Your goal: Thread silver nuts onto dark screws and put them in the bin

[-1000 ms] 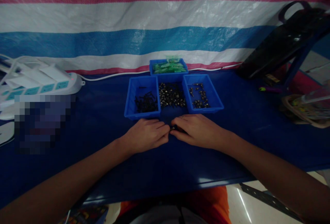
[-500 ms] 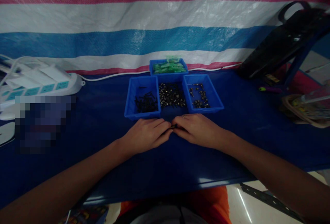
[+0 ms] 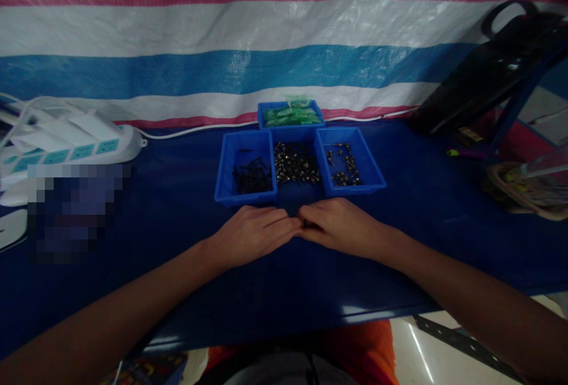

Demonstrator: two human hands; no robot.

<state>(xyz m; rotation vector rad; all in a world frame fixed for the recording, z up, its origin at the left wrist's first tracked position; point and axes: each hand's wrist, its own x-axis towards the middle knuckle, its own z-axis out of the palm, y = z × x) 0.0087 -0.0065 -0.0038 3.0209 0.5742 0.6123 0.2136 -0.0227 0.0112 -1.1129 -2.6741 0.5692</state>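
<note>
My left hand [image 3: 260,234] and my right hand [image 3: 339,226] meet fingertip to fingertip just in front of the blue bins. Both are closed in a pinch; a tiny dark piece shows between the right fingers, too small to name. Black small parts lie in the left blue bin [image 3: 225,166]. The right blue bin [image 3: 370,165] holds small metallic pieces. Between these bins is a heap of dark and shiny small parts [image 3: 296,163]. Behind it stands a blue bin with green packets [image 3: 293,116].
White power strips [image 3: 104,145] with plugs stand at the left, beside a blurred patch. At the right are a black bottle [image 3: 479,77] and a basket [image 3: 528,193]. A striped sheet [image 3: 266,24] hangs behind the blue table [image 3: 177,207].
My left fingers have moved slightly right and straightened against the right fingertips. The small dark piece seen between both hands is now mostly hidden.
</note>
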